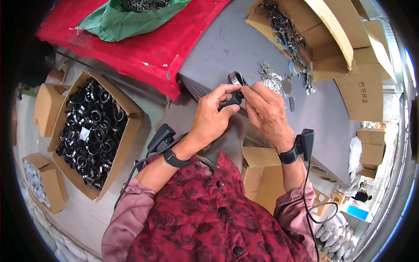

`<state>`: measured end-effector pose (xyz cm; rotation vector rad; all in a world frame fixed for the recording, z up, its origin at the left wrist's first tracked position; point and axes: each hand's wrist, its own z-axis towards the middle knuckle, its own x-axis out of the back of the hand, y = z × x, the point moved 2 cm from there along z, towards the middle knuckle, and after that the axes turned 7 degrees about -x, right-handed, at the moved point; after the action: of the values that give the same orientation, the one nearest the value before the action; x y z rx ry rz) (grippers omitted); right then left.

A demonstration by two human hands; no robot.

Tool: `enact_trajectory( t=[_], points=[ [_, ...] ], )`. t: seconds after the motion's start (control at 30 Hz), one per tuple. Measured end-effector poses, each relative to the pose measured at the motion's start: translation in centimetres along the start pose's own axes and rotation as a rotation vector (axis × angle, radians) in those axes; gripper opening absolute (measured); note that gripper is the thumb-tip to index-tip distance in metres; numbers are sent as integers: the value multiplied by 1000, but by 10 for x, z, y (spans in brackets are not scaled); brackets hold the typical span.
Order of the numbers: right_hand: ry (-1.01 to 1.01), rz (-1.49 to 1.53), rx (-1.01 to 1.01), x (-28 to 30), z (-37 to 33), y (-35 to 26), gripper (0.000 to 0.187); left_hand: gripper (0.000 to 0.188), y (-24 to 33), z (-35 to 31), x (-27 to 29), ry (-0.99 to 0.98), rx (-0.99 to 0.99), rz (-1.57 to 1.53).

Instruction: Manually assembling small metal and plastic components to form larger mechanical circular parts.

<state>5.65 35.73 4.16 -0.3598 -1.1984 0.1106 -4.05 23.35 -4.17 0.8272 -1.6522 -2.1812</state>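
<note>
My left hand [210,120] grips a black ring-shaped part with a shiny metal band and a handle [235,79], held up at the edge of the grey table [323,107]. The fingers of my right hand [267,112] are pinched together against the handle side of that part. Whatever lies between those fingertips is too small and covered to make out. Just beyond my right hand, a loose pile of small silvery metal pieces [271,79] lies on the table. Beside the pile are a flat round metal piece [286,86] and a small dark strip [291,104].
An opened cardboard box [331,48] spills metal parts at the far right. A green sack [114,24] of small metal pieces rests on red cloth [152,54]. On the floor at left stands a carton [126,150] full of black rings; another open carton [264,174] is below the table.
</note>
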Motion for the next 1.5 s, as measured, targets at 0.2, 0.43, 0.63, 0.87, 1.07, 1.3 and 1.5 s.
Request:
enact_trajectory(
  t=[0.2,0.43,0.63,0.87,1.07,1.3,1.5],
  points=[
    [-62,56,-3,2,0,3,31,46,1,0,3,-5,-72,29],
    [-132,66,24,4,8,6,32,46,2,4,10,-24,-88,38],
    [-121,114,-59,4,8,5,29,44,-3,6,9,-13,-92,-11],
    [-116,66,-27,7,8,15,34,41,-4,12,9,-85,26,11],
    [-137,73,-7,8,11,17,35,39,1,13,4,-51,74,-74],
    [-119,31,53,3,13,17,38,37,1,16,6,-5,54,-129],
    [-10,188,-73,1,10,11,35,36,1,18,7,-12,11,-102]
  ],
)
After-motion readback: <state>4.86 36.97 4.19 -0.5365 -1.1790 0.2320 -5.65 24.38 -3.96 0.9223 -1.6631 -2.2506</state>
